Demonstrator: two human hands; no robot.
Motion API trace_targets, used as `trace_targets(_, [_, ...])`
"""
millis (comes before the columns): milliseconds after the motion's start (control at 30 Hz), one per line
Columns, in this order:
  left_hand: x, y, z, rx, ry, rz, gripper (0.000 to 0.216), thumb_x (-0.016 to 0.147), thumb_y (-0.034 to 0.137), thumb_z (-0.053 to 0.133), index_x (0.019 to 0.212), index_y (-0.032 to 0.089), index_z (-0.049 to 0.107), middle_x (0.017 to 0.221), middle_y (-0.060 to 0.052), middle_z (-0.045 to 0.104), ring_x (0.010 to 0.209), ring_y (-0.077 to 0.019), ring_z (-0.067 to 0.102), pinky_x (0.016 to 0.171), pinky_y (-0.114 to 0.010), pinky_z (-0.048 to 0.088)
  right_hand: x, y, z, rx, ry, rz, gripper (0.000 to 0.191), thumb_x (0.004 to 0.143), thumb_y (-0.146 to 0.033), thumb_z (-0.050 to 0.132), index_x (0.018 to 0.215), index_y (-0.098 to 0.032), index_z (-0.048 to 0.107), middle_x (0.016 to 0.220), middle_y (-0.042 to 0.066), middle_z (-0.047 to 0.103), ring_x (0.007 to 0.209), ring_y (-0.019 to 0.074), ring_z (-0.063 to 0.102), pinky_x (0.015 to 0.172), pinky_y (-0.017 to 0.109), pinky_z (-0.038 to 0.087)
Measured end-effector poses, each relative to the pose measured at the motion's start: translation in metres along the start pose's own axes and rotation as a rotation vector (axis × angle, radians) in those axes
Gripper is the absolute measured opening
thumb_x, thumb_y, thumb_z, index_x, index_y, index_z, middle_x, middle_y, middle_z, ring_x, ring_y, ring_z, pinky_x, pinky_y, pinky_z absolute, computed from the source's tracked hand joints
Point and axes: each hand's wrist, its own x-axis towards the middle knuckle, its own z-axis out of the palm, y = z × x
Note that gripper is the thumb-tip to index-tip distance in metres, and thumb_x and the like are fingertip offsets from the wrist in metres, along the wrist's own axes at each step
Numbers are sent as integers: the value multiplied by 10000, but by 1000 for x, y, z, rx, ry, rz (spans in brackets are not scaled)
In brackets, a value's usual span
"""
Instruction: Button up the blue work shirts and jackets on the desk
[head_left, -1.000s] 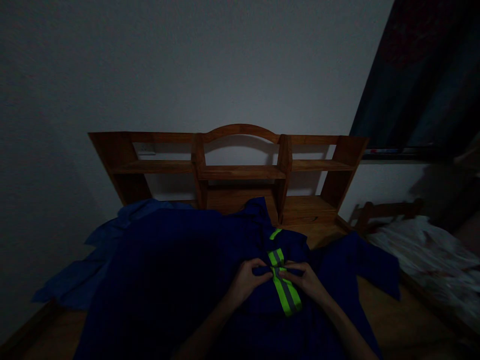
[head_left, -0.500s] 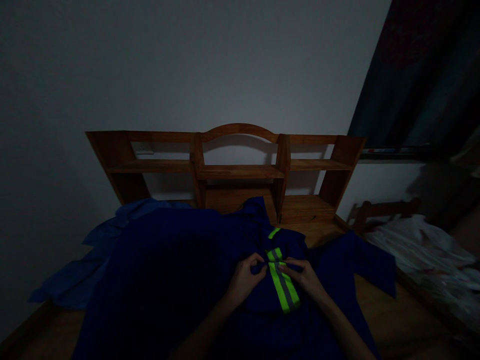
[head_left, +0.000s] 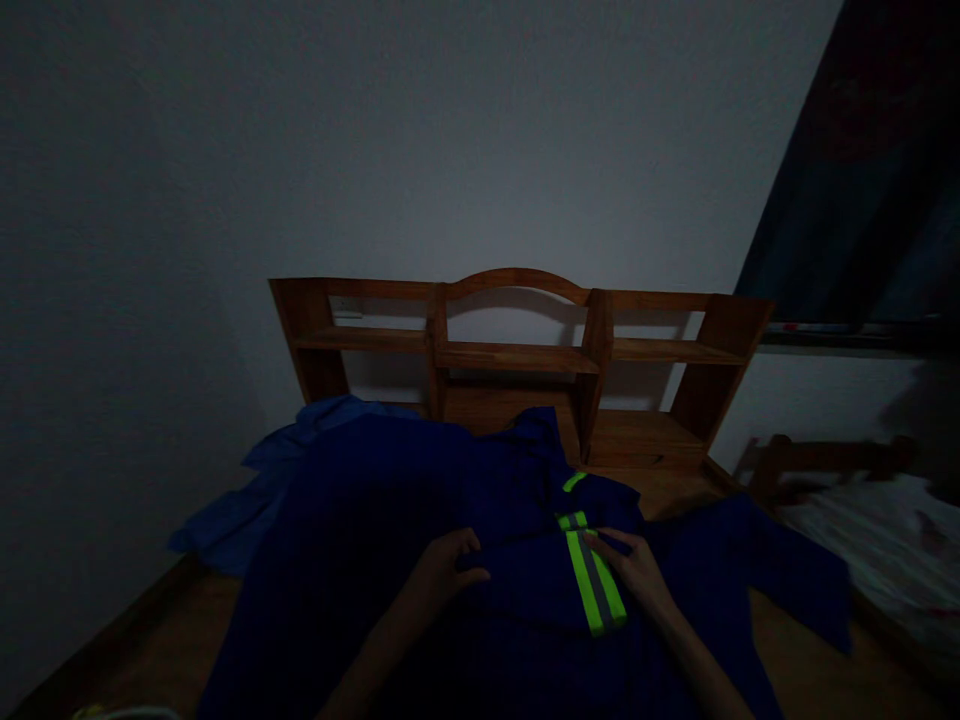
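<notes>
A dark blue work jacket with yellow-green and grey reflective strips lies spread in front of me. My right hand pinches its cloth beside the reflective strip, thumb resting on the strip's upper end. Farther left, my left hand has its thumb and fingers curled around the same folded edge, which runs between both hands. The dim light hides the fingertips' exact contact there. One sleeve stretches out to the right.
A wooden shelf headboard stands against the wall behind the jacket. Lighter blue cloth lies at the left. On the right are a white plastic-like heap, a wooden chair back or rail and a dark curtain.
My left hand has slid left along the jacket's folded edge, away from the reflective strip. My right hand stays by the strip. The whole view has shifted, moving the scene rightward.
</notes>
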Motion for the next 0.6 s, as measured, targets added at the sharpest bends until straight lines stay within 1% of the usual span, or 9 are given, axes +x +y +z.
trace_targets(100, [-10, -3, 2, -84, 15, -56, 289, 671, 434, 667, 790, 183, 587, 781, 3, 626, 761, -151, 560, 681, -216, 400, -3, -23, 12, -193, -27, -252, 360, 791, -448, 565, 1044, -213, 667, 1010, 65, 649, 966, 242, 579, 883, 360, 425])
trace_targets(167, [-13, -5, 8, -132, 67, -86, 259, 682, 420, 652, 762, 180, 595, 792, -1, 639, 770, -156, 572, 688, -217, 408, -9, -44, 27, -311, -52, -370, 352, 820, -391, 538, 1132, -247, 612, 1078, 59, 611, 1005, 224, 551, 901, 354, 409])
trace_targets(267, [-16, -8, 16, -193, 159, -143, 236, 682, 398, 645, 756, 175, 614, 815, -12, 660, 801, -175, 591, 712, -229, 425, -19, -71, 60, -424, -132, -456, 358, 828, -333, 538, 1180, -273, 566, 1130, 50, 573, 1057, 214, 514, 932, 346, 383])
trace_targets(333, [-20, -8, 18, -225, 156, -145, 234, 688, 389, 637, 787, 177, 635, 832, -17, 672, 808, -182, 599, 731, -239, 435, -24, -81, 81, -458, -194, -487, 343, 818, -304, 557, 1159, -275, 576, 1124, 46, 573, 1063, 216, 507, 944, 346, 367])
trace_targets(400, [-25, -7, 16, -232, 131, -141, 251, 691, 392, 630, 831, 185, 657, 860, -18, 681, 828, -188, 601, 767, -251, 437, -26, -83, 99, -461, -266, -508, 288, 816, -274, 562, 1100, -270, 607, 1065, 44, 595, 1022, 213, 525, 920, 334, 377])
trace_targets(467, [-31, -4, 11, -240, 107, -155, 287, 687, 414, 626, 859, 189, 674, 883, -22, 686, 866, -202, 598, 804, -265, 433, -26, -79, 110, -442, -313, -518, 216, 822, -246, 550, 1022, -257, 632, 988, 40, 608, 972, 204, 541, 880, 315, 393])
trace_targets(533, [-35, 0, 6, -271, 87, -185, 322, 682, 443, 620, 863, 185, 686, 885, -28, 690, 891, -215, 594, 815, -276, 434, -25, -71, 117, -412, -314, -513, 158, 827, -234, 543, 956, -245, 633, 942, 33, 606, 952, 197, 541, 865, 304, 397])
trace_targets(600, [-37, 3, 3, -298, 87, -212, 340, 684, 460, 612, 865, 183, 692, 889, -34, 691, 907, -224, 589, 813, -281, 438, -24, -61, 120, -376, -277, -501, 128, 828, -235, 545, 934, -239, 617, 951, 28, 600, 979, 197, 529, 898, 312, 377])
